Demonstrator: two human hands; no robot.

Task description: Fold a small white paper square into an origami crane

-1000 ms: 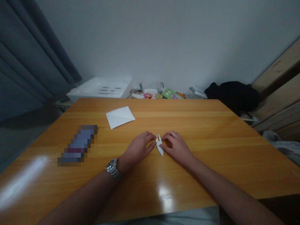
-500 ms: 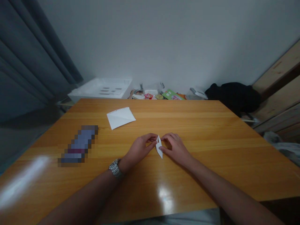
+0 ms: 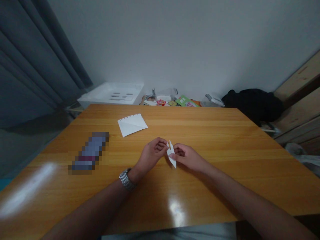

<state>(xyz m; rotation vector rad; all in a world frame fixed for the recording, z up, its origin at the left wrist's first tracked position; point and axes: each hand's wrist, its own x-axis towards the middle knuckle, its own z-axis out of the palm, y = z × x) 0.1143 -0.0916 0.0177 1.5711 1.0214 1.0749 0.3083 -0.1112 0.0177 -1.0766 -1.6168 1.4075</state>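
A small folded white paper piece (image 3: 171,155) with two thin points at its top is held between both hands, lifted slightly off the wooden table (image 3: 225,140). My left hand (image 3: 151,155), with a metal watch on the wrist, pinches its upper left side. My right hand (image 3: 186,156) pinches its right side with thumb and fingers curled. The paper's lower tip points down toward me.
A white sheet of torn-out notebook paper (image 3: 132,124) lies farther back on the table. A blurred-out oblong object (image 3: 90,152) lies to the left. Behind the table are a white tray (image 3: 112,95), small clutter (image 3: 172,101) and a black bag (image 3: 252,103). Curtains hang at left.
Both hands have raised the folded paper a little off the table and turned it more upright. The view has shifted slightly to the left.
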